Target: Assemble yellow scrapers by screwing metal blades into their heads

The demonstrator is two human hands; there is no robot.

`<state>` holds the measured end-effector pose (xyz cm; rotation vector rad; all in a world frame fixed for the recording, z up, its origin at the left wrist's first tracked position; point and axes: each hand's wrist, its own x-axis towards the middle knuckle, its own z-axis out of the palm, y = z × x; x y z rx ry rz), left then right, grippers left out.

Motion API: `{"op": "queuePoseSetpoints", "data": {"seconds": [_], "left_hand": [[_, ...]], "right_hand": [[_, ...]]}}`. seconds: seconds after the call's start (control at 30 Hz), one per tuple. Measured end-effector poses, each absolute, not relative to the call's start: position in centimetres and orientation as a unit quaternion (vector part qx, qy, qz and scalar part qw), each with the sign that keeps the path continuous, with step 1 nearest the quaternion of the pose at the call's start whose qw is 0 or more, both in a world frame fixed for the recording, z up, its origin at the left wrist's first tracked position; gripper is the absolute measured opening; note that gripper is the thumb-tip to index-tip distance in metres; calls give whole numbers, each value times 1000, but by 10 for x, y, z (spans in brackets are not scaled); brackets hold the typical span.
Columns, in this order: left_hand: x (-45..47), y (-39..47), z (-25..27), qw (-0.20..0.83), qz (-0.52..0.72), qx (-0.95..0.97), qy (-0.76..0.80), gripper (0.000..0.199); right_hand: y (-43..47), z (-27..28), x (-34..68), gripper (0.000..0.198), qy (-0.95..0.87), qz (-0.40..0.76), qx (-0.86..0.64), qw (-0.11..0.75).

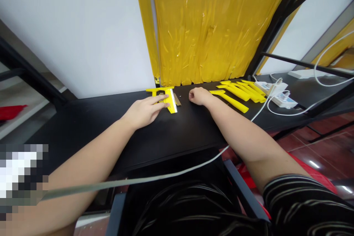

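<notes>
The yellow tool (169, 92) lies under the outstretched fingers of our left hand (145, 112); we do best to press evenly, clear of its pale edge (174, 105). Our right hand (199, 96) is curled, contents unclear, with yellow handles (235, 103) just beside it on the counter (177, 129).

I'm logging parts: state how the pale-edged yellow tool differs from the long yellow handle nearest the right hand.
The pale-edged yellow tool is touched by the left hand; the long yellow handle lies beside the right forearm. The tool shows a pale strip, the handle none. Both are bright yellow.
</notes>
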<state>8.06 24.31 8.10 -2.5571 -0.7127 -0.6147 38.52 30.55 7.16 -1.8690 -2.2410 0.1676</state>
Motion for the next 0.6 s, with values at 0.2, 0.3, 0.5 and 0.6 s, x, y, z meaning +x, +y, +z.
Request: {"op": "queuePoseSetpoints", "data": {"seconds": [0.2,0.3,0.5,0.6], "left_hand": [[80,244,81,198,-216,-919,-265,35],[80,246,78,200,-217,-914,-280,35],[83,246,75,233,-217,-896,-308,37],[86,243,76,234,-221,-893,-315,37]], "right_hand": [[305,72,386,10,-799,118,-551,207],[300,74,379,7,-818,277,-423,274],[288,71,350,18,-792,416,-309,324],[285,66,341,16,-776,422,-313,349]]}}
